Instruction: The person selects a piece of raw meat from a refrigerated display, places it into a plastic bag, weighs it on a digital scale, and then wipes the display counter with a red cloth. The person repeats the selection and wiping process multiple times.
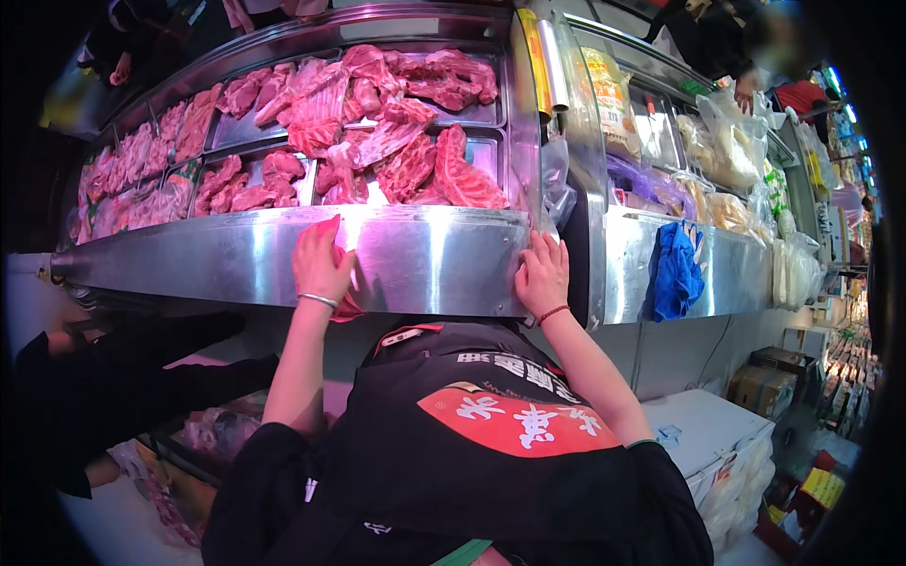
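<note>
My left hand (322, 265), with a metal bangle at the wrist, is on the stainless-steel front ledge (403, 262) of a meat display case. A thin red cloth (347, 309) is held beneath it, one end showing past the fingers and another hanging below the palm. At the right end of the same ledge, my right hand (543, 274) rests with bent fingers on the corner and holds nothing visible. Just behind the ledge lie raw rib racks (467, 173) and cuts of red meat (279, 177) in metal trays (233, 134).
Blue gloves (677, 272) hang over the neighbouring case's ledge, which holds bagged goods (729, 145). Wrap rolls (553, 64) stand between the cases. A white chest freezer (701, 428) is low right. A person's dark sleeve (205, 385) reaches in at left; another person stands across the counter.
</note>
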`<state>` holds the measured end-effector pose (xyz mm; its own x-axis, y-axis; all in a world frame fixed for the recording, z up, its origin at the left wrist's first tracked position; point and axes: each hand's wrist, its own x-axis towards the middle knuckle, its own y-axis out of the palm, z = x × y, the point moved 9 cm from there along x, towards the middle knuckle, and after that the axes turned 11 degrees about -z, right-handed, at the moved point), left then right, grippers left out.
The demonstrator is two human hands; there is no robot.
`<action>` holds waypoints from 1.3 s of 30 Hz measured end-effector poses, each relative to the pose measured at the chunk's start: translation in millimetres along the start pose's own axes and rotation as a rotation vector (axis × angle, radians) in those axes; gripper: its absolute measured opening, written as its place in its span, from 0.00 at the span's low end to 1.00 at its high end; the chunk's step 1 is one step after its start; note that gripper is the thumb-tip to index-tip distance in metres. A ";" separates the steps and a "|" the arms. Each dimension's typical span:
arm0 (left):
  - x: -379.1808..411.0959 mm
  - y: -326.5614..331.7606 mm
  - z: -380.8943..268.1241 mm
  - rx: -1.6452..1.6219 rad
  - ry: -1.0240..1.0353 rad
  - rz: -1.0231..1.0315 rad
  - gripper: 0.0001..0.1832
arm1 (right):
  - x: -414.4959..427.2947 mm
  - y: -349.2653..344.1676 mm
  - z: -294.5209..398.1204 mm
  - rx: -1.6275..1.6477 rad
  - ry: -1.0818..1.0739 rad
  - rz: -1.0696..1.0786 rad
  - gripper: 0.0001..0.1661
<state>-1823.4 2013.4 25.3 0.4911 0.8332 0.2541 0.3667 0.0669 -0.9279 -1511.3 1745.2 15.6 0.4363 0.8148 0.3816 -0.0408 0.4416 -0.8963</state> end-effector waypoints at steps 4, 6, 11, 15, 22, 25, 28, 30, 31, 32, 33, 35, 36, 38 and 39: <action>-2.0 2.6 48.1 0.040 -0.164 0.085 0.32 | 0.6 -0.9 -1.6 0.019 0.019 -0.011 0.14; -7.0 14.9 61.1 0.003 -0.261 0.160 0.27 | 0.1 -1.0 -1.8 0.025 0.030 -0.006 0.14; -7.6 19.3 54.3 0.047 -0.187 0.072 0.16 | 2.8 -7.4 0.9 0.030 0.037 -0.037 0.11; -4.5 22.8 58.2 -0.114 -0.287 0.074 0.12 | 2.3 -7.7 -0.4 0.036 0.047 -0.045 0.11; 21.1 -28.4 -27.2 -0.462 -0.081 -0.186 0.09 | 4.0 -7.9 -0.3 0.036 0.053 -0.043 0.10; 30.6 -36.1 -64.4 -0.649 -0.059 -0.227 0.08 | 3.7 -7.3 -0.9 0.021 0.046 -0.040 0.10; 30.7 -35.2 -97.9 -0.731 -0.040 -0.141 0.08 | 2.7 -3.9 -3.1 0.021 0.043 -0.034 0.11; 30.1 -22.7 -104.9 -0.761 -0.001 -0.048 0.12 | 3.7 -3.8 -2.7 0.031 0.038 -0.036 0.11; 28.0 -15.1 -109.3 -0.722 0.045 -0.014 0.14 | 4.8 -4.4 -1.5 0.035 0.035 -0.035 0.11; 24.8 -6.6 -115.1 -0.683 0.089 0.020 0.16 | 6.0 -5.2 -0.2 0.039 0.030 -0.033 0.10; 22.5 0.5 -117.9 -0.640 0.136 0.053 0.18 | 6.5 -4.5 0.2 0.033 0.030 -0.028 0.10; 6.3 11.5 -109.5 -0.400 0.194 0.123 0.25 | 5.9 -4.3 0.8 0.021 0.026 -0.017 0.10; -2.1 8.5 -105.6 -0.318 0.199 0.157 0.26 | 6.4 -5.2 0.9 0.009 0.032 -0.013 0.10; -15.8 7.6 -85.7 -0.243 0.141 0.267 0.28 | 5.5 -7.4 0.9 0.015 0.029 -0.024 0.10; -21.0 1.1 -70.8 -0.236 0.091 0.259 0.27 | 5.2 -8.1 0.9 0.020 0.030 -0.031 0.09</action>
<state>-1777.4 1957.0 38.2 0.6563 0.7528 0.0515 0.3879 -0.2780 -0.8788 -1509.5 1746.3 25.0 0.4640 0.7891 0.4024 -0.0445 0.4745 -0.8791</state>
